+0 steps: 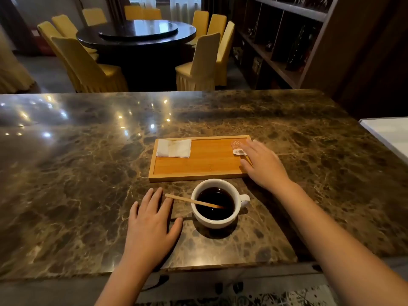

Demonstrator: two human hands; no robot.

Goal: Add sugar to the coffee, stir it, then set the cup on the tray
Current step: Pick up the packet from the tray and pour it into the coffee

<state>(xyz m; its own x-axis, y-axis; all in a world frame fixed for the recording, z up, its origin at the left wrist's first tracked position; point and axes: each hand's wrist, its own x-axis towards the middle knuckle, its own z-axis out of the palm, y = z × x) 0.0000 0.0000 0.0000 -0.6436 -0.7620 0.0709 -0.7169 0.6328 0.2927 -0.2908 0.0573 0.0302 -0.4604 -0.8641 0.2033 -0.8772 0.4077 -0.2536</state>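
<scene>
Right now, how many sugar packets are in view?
1. The sugar packet lies at the far right corner of the wooden tray, under the fingertips of the right hand. The hand may cover another.

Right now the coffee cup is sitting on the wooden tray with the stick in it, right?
Not quite. The head view shows the coffee cup on the marble counter, just in front of the wooden tray, not on it. The stick is in it, as you said.
</scene>
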